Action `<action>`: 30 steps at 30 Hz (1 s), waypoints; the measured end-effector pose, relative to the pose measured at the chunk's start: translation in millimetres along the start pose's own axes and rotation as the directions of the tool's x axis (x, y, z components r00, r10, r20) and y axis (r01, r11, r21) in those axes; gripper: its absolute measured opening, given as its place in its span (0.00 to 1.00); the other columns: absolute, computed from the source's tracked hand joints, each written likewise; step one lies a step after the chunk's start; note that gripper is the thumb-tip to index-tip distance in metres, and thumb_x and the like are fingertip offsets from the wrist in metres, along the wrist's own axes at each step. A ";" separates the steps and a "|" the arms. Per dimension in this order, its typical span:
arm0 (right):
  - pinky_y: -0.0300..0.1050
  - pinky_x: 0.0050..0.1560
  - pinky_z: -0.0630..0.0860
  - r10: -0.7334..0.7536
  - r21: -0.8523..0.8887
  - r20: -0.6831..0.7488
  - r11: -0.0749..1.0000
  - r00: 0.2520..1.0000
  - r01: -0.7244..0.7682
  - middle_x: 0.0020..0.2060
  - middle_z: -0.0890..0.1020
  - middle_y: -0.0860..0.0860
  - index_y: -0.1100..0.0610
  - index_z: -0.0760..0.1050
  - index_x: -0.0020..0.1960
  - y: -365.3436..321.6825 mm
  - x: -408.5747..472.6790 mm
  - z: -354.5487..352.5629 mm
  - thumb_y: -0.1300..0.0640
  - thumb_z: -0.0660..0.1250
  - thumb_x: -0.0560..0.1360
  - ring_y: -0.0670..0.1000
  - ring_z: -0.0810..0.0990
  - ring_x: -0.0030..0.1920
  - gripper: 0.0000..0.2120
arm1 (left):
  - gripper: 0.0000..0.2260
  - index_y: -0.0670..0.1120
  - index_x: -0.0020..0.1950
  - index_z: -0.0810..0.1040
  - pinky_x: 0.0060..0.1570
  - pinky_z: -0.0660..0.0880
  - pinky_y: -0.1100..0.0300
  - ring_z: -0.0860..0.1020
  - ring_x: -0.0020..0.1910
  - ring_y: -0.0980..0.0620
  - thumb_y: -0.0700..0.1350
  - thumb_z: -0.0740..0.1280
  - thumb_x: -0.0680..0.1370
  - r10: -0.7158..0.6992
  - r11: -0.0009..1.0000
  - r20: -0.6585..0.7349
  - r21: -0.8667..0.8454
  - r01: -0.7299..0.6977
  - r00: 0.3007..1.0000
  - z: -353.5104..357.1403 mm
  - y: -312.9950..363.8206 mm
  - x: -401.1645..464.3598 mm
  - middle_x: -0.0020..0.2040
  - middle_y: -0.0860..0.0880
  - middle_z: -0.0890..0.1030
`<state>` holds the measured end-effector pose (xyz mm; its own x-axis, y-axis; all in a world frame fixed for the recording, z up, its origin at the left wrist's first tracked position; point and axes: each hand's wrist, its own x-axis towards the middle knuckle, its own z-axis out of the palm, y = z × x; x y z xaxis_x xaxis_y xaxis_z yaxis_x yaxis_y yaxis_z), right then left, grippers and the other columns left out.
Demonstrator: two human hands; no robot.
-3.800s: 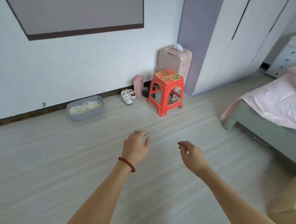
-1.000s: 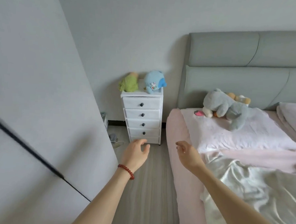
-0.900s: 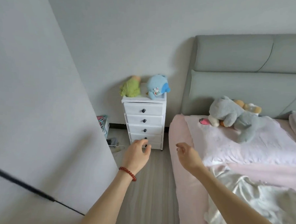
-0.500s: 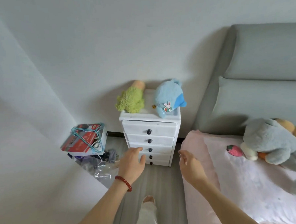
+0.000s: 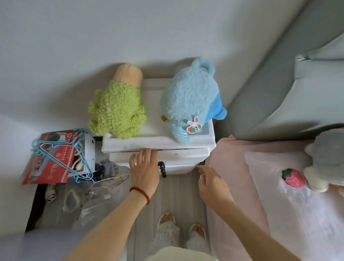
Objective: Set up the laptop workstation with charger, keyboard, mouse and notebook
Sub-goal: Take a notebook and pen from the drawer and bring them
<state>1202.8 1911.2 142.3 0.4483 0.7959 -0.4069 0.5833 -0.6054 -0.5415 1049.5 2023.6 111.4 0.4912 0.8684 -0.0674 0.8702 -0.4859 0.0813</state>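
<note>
Reaching L hand [image 5: 144, 171] toward top drawer [image 5: 177, 157] of white chest [image 5: 186, 143], fingers spread, gripping nothing. R hand [image 5: 214, 184] hovering near, relaxed, empty. Laptop, charger, keyboard, mouse, notebook not showing anywhere. Judging task barely starting; everything left.

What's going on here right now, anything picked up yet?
Nothing yet. The person stands at the white drawer chest beside the bed. The left hand reaches to the top drawer's front edge, fingers straight; the right hand hovers open nearby. A green plush and a blue plush sit on top. No laptop gear shows.
</note>
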 end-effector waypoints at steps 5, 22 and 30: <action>0.45 0.55 0.69 -0.007 -0.031 0.040 0.999 0.999 0.008 0.60 0.75 0.54 0.55 0.68 0.66 -5.4 17.3 6.6 0.60 0.53 0.77 0.55 0.73 0.59 0.18 | 0.23 0.45 0.53 0.79 0.56 0.75 0.47 0.80 0.49 0.47 0.43 0.78 0.59 0.037 0.996 -0.033 0.079 -0.034 0.999 6.0 -2.0 2.8 0.48 0.48 0.81; 0.48 0.60 0.66 -0.230 -0.352 0.233 0.886 0.945 0.302 0.56 0.79 0.50 0.53 0.72 0.62 8.6 -1.2 29.4 0.55 0.54 0.78 0.52 0.75 0.57 0.15 | 0.17 0.43 0.42 0.80 0.42 0.79 0.54 0.81 0.40 0.46 0.38 0.80 0.57 0.099 0.953 -0.019 -0.284 -0.101 0.995 13.6 -11.4 -77.9 0.40 0.47 0.83; 0.47 0.52 0.74 -0.183 -0.281 0.384 0.911 0.905 0.303 0.53 0.81 0.50 0.54 0.75 0.55 23.3 -24.7 39.0 0.54 0.54 0.78 0.53 0.78 0.52 0.13 | 0.11 0.43 0.46 0.80 0.47 0.73 0.55 0.79 0.45 0.46 0.39 0.74 0.66 0.091 0.914 0.181 -0.405 -0.010 0.979 15.3 -15.9 -109.2 0.43 0.47 0.82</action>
<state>1178.9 1877.6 111.1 0.0389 0.8333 -0.5514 0.8572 -0.3114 -0.4102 982.6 1935.0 102.3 0.5671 0.7883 -0.2388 0.7754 -0.4131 0.4776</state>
